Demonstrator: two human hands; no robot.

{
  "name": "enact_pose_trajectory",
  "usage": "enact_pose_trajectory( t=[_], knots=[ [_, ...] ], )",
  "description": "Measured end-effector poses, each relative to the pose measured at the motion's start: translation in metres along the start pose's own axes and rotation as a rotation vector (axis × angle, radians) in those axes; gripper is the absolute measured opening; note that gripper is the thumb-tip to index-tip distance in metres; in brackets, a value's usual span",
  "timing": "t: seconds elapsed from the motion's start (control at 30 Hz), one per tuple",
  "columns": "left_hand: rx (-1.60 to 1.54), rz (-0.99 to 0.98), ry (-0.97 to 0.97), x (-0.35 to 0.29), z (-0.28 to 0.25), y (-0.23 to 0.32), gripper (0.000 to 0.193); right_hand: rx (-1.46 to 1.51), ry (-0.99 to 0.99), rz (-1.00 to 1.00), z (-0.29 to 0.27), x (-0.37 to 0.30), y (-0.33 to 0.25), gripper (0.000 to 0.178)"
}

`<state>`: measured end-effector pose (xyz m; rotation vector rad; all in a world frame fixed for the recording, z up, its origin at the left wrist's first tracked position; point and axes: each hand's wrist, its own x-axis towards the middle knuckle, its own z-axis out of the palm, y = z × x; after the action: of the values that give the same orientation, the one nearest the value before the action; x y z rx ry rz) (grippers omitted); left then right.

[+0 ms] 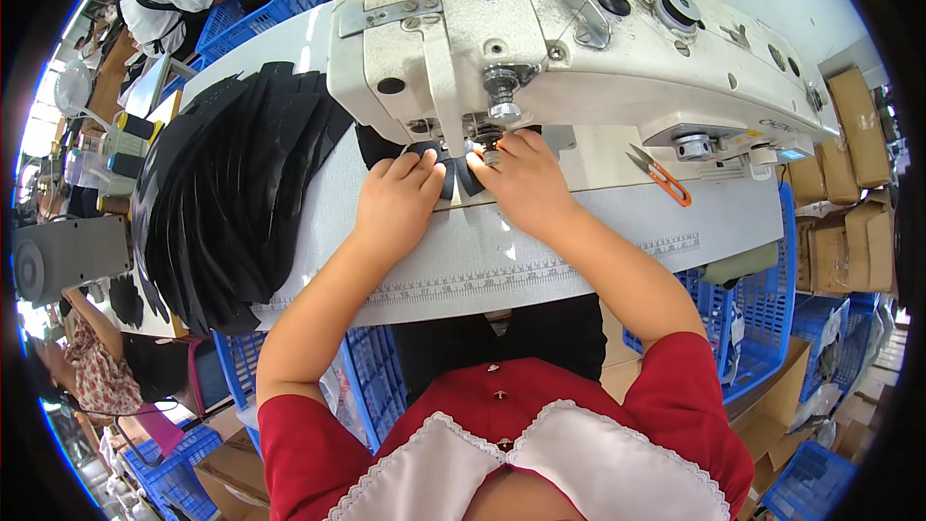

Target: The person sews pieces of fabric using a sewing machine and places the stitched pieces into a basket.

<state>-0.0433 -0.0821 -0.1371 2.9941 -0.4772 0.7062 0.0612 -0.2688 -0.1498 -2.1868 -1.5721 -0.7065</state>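
At the needle of a white sewing machine (598, 68), a small black piece of material (463, 177) lies on the machine bed. My left hand (397, 201) holds its left side, fingers bent and pressed together. On the other side, my right hand (526, 183) grips the piece with curled fingers close to the presser foot. Both hands sit almost level, with a narrow gap between them. The fingers and machine head hide part of the piece. A large fanned stack of black cut pieces (231, 198) rests on the table to the left.
Orange-handled thread snips (666, 178) lie on the bed at right. A printed ruler scale (540, 268) runs along the front of the table (617, 232). Below stand blue crates (719, 328). Cardboard boxes (854, 232) are stacked far right. Co-workers (169, 0) are at the left.
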Motion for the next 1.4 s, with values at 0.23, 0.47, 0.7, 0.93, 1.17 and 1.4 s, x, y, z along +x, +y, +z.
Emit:
enact_pose_trajectory(
  t=[0.23, 0.47, 0.7, 0.93, 1.17, 1.4],
  knots=[
    [-0.004, -0.011, -0.009, 0.0, 0.003, -0.003, 0.026, -0.008, -0.037, 0.016, -0.002, 0.0, 0.0, 0.005],
    [-0.012, -0.028, 0.002, 0.001, 0.003, -0.004, 0.03, -0.003, -0.034, 0.019, -0.005, 0.001, 0.0, 0.005],
    [0.003, -0.014, -0.003, 0.003, 0.0, -0.002, 0.032, 0.032, -0.033, 0.043, -0.006, 0.0, -0.001, 0.01],
    [-0.21, -0.065, 0.071, 0.005, 0.005, -0.015, 0.021, 0.037, -0.03, 0.057, -0.007, 0.002, -0.002, 0.012],
    [-0.228, -0.124, 0.017, 0.009, 0.008, -0.016, 0.019, 0.08, -0.048, 0.066, -0.004, 0.001, 0.001, 0.01],
    [-0.15, -0.025, 0.019, 0.009, 0.012, -0.021, 0.019, 0.094, -0.051, 0.067, -0.001, -0.002, 0.004, 0.011]
  ],
)
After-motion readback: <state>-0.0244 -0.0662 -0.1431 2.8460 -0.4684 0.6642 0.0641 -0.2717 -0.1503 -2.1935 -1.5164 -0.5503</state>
